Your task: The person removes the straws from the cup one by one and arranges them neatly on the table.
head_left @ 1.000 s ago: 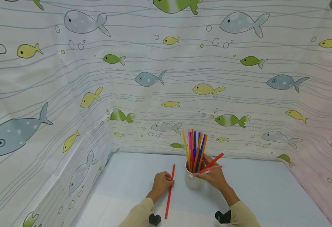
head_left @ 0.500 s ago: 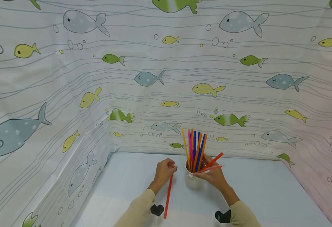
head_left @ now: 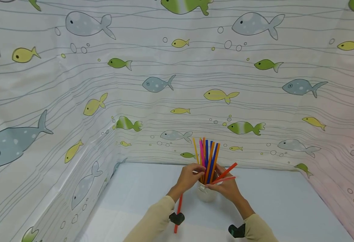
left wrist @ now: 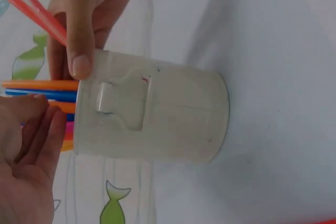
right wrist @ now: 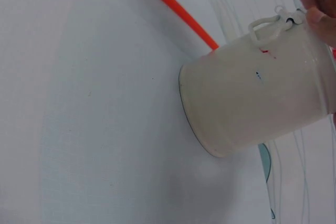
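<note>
An off-white canister with a small clasp stands upright on the table, holding several coloured straws in orange, blue, pink and yellow. My right hand grips its rim, thumb in front and fingers behind. Two red straws lean out over that hand to the right. My left hand is at the upright straws, above the rim. In the left wrist view its fingertips are close together by an orange straw; whether they pinch one is unclear. A single red straw lies on the table, partly behind my left wrist.
The white table carries the canister near its back edge. A fish-patterned cloth hangs behind it and along both sides. A dark wrist device sits on my left wrist, another on the right.
My left hand has left the red straw on the table and moved up and right to the straws in the canister. The right hand keeps its grip on the rim.
</note>
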Demonstrator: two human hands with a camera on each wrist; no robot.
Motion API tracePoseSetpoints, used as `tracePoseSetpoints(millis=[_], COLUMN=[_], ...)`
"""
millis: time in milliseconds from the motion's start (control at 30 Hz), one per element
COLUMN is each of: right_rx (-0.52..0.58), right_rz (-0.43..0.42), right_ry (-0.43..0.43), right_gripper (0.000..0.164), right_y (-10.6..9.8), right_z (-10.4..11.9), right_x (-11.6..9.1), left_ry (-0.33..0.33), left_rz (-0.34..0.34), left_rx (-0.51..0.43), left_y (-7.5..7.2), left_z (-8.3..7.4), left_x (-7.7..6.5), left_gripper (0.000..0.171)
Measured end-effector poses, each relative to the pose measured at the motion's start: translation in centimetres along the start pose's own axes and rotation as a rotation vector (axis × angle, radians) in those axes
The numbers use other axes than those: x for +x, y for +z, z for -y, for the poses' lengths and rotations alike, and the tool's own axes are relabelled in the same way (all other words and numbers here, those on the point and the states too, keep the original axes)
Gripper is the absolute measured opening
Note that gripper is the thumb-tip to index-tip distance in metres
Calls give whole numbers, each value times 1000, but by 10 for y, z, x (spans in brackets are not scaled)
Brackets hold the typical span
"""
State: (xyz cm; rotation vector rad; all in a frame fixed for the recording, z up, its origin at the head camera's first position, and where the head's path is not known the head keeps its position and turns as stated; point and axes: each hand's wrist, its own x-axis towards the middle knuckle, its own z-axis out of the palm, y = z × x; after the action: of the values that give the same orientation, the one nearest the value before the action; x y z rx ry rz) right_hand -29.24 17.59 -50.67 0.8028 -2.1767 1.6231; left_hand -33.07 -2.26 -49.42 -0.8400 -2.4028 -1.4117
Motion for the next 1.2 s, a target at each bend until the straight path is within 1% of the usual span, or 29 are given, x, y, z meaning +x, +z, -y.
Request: tracePoseSetpoints(millis=[133,367,533,633,733,867,933,1000,1133,1200], right_rx=[-19,-48,-66,-89,-96,-109,-113,-105,-47,-22], right_rz=[6,5,-17,-22,-18,-18,-22,-27,-39,-40], right_ry=[-22,-22,0,1,1,0,15,55,167,190], right_gripper=[85,86,88,89,89,90,91,92,92,91], right_y=[0,1,3,2,1,0,-1,0,1,2], right_z=[1,1,-15,-26,-31,-34,-34,-34,-33,-33], right_x=[1,1,1,0,-1,-3,-3,-4,-6,-6], left_ry=[17,5,-24,-22,-22,-76,-103,-119,-130,-126], left_rz=[59,122,174,206,238,292,312,325,328,322], left_rx=[-18,-40,-54,-44,-39,-65,-87,-99,-112,-117], left_y=[9,20,25,26,27,25,25,24,25,25], left_z=[-1,-1,-2,-2,-2,-2,-3,-3,-3,-3], left_x=[1,4,7,10,11,12,11,11,12,12], left_gripper=[15,17,15,14,13,13,13,12,12,11])
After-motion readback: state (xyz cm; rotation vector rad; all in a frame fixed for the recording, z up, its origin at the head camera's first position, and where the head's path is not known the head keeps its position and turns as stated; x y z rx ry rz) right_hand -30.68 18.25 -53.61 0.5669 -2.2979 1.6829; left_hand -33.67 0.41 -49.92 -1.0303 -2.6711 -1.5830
